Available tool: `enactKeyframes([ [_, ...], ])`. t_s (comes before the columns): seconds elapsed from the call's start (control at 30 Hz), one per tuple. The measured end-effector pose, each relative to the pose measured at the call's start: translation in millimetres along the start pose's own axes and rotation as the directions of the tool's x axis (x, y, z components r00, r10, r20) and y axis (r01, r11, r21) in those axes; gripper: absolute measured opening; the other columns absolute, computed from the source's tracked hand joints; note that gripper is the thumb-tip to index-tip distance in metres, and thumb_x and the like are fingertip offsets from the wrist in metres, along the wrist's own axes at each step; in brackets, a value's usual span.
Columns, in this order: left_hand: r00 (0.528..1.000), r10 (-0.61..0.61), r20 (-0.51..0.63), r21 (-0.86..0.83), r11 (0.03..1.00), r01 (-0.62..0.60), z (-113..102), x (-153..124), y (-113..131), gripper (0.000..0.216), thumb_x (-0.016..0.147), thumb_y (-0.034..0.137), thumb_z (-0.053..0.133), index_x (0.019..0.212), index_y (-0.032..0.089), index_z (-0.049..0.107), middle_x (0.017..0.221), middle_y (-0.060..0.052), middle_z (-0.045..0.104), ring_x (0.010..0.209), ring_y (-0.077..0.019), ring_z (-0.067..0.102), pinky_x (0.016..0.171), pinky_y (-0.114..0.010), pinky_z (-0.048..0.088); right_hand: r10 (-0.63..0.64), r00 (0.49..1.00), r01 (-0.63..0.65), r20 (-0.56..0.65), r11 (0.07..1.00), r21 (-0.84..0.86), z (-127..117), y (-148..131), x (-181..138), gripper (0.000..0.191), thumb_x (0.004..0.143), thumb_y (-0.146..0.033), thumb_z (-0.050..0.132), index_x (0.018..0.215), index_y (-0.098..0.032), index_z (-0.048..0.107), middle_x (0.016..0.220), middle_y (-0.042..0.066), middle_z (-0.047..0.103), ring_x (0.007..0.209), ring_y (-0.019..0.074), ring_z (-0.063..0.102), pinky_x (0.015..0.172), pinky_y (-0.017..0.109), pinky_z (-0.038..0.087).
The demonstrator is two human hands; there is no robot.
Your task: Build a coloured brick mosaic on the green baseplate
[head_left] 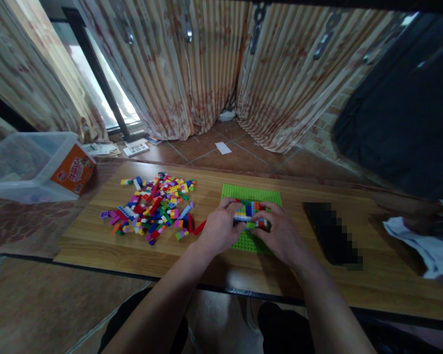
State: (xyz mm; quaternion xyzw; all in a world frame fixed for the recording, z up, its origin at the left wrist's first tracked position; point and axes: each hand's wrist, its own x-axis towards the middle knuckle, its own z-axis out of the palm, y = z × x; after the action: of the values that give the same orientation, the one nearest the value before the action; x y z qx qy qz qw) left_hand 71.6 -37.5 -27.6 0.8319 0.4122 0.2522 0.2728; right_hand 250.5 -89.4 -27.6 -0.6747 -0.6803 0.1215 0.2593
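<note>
Both hands meet just right of the frame's centre, over a green baseplate (pixel 251 192) that lies flat on the wooden table (pixel 96 241). The left hand (pixel 217 228) and the right hand (pixel 280 233) are curled, with their fingertips on a small brick build (pixel 248 212) of red, blue, yellow and white pieces in the middle of the plate. Whether either hand pinches a separate brick is hidden by the fingers. By the look of it, the step in hand is pressing or adjusting pieces on this build, with one hand steadying and the other working. Seating a piece calls for studs lined up and pressure straight down, so the plate does not slide. The loose brick pile (pixel 158 206) lies left of centre, near the left hand. A clear bin (pixel 25 167) with an orange box (pixel 74 169) sits at far left, and a blurred dark object (pixel 332 233) lies right of the plate.
</note>
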Motion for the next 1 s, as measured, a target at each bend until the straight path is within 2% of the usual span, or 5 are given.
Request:
enactKeyframes([
  [0.17, 1.0, 0.012, -0.001, -0.001, 1.0, -0.012, -0.5, 0.0, -1.6, 0.036, 0.083, 0.023, 0.058, 0.119, 0.018, 0.056, 0.127, -0.009, 0.054, 0.098, -0.0198, 0.063, 0.088, -0.034, 0.054, -0.106, 0.994, 0.106, -0.006, 0.994, -0.039, -3.3, 1.0, -1.6, 0.012, 0.078, -0.024, 0.067, 0.09, -0.024, 0.071, 0.125, 0.008, 0.057, 0.118, 0.0299, 0.052, 0.103, 0.052, 0.042],
  [0.53, 1.0, 0.019, 0.005, -0.002, 1.0, -0.019, 0.8, -0.7, -3.3, 0.037, 0.082, 0.022, 0.058, 0.119, 0.017, 0.056, 0.128, -0.009, 0.053, 0.092, -0.0188, 0.064, 0.083, -0.033, 0.056, -0.231, 0.973, 0.229, -0.026, 0.971, -0.067, -7.9, 3.9, -5.1, 0.017, 0.077, -0.022, 0.069, 0.093, -0.025, 0.075, 0.129, 0.008, 0.059, 0.119, 0.0317, 0.052, 0.102, 0.056, 0.043],
  [0.73, 1.0, 0.021, 0.004, 0.015, 1.0, -0.021, 1.5, -0.7, -3.1, 0.038, 0.082, 0.021, 0.06, 0.119, 0.019, 0.056, 0.129, -0.009, 0.052, 0.096, -0.0201, 0.064, 0.086, -0.035, 0.056, -0.23, 0.973, 0.227, -0.021, 0.97, -0.09, -6.7, 4.7, -5.1, 0.024, 0.075, -0.02, 0.07, 0.098, -0.025, 0.073, 0.128, 0.009, 0.058, 0.119, 0.0313, 0.053, 0.102, 0.054, 0.044],
  [1.0, 1.0, 0.017, -0.011, 0.031, 0.999, -0.017, 2.7, -1.3, -1.4, 0.038, 0.083, 0.022, 0.06, 0.12, 0.018, 0.055, 0.129, -0.01, 0.052, 0.106, -0.0221, 0.062, 0.094, -0.037, 0.054, -0.196, 0.98, 0.194, -0.024, 0.979, -0.07, -5.1, -0.1, -3.3, 0.014, 0.077, -0.021, 0.067, 0.09, -0.024, 0.072, 0.127, 0.008, 0.06, 0.117, 0.0293, 0.055, 0.101, 0.052, 0.044],
])
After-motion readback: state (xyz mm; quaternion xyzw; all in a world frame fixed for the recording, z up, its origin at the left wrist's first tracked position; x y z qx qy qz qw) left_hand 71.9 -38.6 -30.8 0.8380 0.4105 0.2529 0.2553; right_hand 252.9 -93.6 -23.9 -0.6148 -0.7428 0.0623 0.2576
